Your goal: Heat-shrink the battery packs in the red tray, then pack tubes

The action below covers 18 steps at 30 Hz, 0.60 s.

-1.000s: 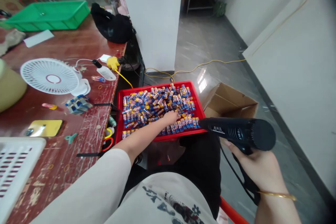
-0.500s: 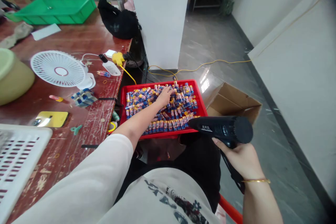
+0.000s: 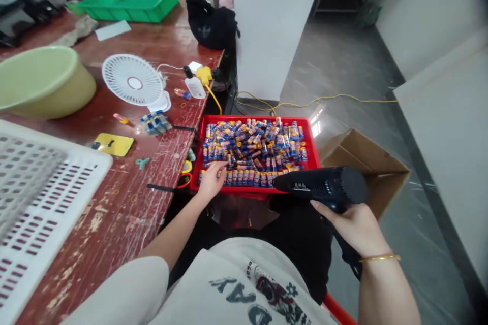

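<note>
A red tray (image 3: 313,144) in front of me is packed with small blue, pink and yellow capped bottles (image 3: 254,137) under clear plastic. Many lie in a jumble; a straight row of bottles (image 3: 244,177) stands along the near edge. My left hand (image 3: 211,180) is at the left end of that row, fingers bent in over the bottles; whether it grips one is hidden. My right hand (image 3: 354,228) is closed round the handle of a black heat gun (image 3: 320,186), its nozzle pointing left over the row's right end.
An open cardboard box (image 3: 366,162) stands on the floor to the right. On the red table (image 3: 125,177) at left are a white fan (image 3: 133,81), a yellow phone (image 3: 114,144), a white basket (image 3: 76,162), a yellow basin (image 3: 46,81) and a green crate (image 3: 133,2). A yellow cord (image 3: 305,104) crosses the floor.
My left hand has drawn back from the far middle of the tray to its near left corner. The heat gun stays in my right hand. The view has turned left.
</note>
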Each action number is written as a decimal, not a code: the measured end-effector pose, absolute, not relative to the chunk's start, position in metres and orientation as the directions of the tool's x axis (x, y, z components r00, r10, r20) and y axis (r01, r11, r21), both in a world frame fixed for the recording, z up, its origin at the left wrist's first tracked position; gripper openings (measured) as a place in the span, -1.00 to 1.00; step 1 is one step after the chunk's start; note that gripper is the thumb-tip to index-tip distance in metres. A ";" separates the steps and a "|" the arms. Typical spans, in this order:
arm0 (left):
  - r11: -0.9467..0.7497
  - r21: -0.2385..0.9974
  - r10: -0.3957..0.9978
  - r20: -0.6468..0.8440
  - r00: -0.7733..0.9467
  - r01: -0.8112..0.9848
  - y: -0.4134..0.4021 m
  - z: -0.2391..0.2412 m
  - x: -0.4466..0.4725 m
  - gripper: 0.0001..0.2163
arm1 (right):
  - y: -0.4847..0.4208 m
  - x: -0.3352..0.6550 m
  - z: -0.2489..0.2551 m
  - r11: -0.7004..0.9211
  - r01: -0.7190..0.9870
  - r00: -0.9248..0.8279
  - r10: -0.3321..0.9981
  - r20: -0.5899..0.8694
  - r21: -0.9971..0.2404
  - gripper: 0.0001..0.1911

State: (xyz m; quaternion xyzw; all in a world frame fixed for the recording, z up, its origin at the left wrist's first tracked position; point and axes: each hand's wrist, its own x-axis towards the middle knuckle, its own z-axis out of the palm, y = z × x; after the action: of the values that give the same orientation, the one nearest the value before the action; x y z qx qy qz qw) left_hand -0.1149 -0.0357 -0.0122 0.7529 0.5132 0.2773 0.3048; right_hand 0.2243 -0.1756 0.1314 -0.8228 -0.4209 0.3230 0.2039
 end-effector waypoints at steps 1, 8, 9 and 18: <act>-0.244 0.748 0.957 0.080 0.280 0.618 -0.053 -0.010 -0.128 -0.76 | -0.173 0.220 0.131 -0.574 0.548 0.422 0.818 -0.391 -0.609 -0.60; -0.132 0.720 0.974 -0.035 0.225 0.681 -0.146 -0.011 -0.185 -0.76 | -0.155 0.186 0.124 -0.460 0.548 0.272 0.888 -0.371 -0.698 -0.65; -0.126 0.702 0.976 -0.040 0.215 0.701 -0.153 -0.014 -0.191 -0.76 | -0.152 0.181 0.123 -0.437 0.554 0.253 0.899 -0.357 -0.709 -0.66; -0.092 0.584 0.990 -0.037 0.139 0.807 -0.192 -0.052 -0.225 -0.74 | -0.125 0.131 0.118 -0.330 0.489 0.046 0.934 -0.354 -0.807 -0.48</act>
State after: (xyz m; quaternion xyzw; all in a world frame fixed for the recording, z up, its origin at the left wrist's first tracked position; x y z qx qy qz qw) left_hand -0.2249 -0.1919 -0.0517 0.7144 0.6285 0.1881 0.2433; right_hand 0.1308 -0.1246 0.1183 -0.6797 -0.5236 0.4503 0.2469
